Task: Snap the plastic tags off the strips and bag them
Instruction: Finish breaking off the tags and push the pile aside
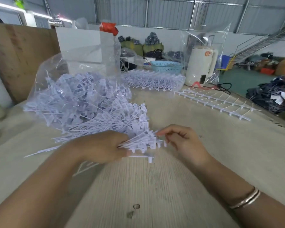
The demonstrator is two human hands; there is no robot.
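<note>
head view: at the centre of the frame the left hand (104,146) grips a fanned bunch of white plastic tags (139,140), its fingers curled round their thin tails. the right hand (182,139), just right of centre, pinches the end of the strip (160,143) that those tags hang from, thumb and fingertips closed on it. both hands hover just above a pale wooden table (155,186). a thin metal bangle (245,199) sits on the right wrist at the lower right.

left of centre lies a clear plastic bag (76,89), its mouth open toward the hands and a heap of loose tags (82,107) spilling from it. above centre, a stack of full strips (153,79) rests on the table. to the right of the frame lies 1 stripped strip (211,101), bare but for thin stalks. behind the stack stand a blue basket (166,67) and a white kettle (201,65) under clear film. dark clothing (270,96) is piled at the right edge.
</note>
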